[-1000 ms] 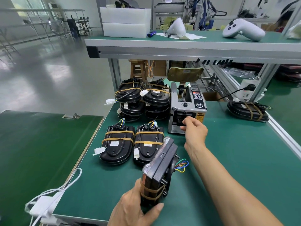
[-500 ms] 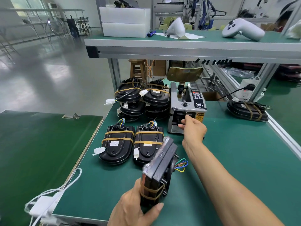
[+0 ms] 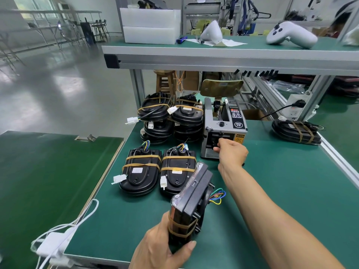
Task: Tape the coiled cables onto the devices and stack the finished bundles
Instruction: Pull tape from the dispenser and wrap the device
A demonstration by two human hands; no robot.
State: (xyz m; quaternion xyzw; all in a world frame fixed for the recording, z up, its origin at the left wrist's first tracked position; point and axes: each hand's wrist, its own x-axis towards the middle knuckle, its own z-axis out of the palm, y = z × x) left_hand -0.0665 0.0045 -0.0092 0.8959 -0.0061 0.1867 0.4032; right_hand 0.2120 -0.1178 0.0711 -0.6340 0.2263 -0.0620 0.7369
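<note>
The left hand (image 3: pixel 163 247) grips the lower end of a black device (image 3: pixel 191 199), held on edge above the green table (image 3: pixel 281 191); brown tape bands wrap its lower end, and coloured wires (image 3: pixel 218 196) project to its right. Beyond lie two taped bundles (image 3: pixel 139 171) (image 3: pixel 177 169) side by side. The right hand (image 3: pixel 232 152), fingers curled, pinches at the tape dispenser (image 3: pixel 223 129) outlet. Stacked bundles (image 3: pixel 171 117) stand left of the dispenser.
</note>
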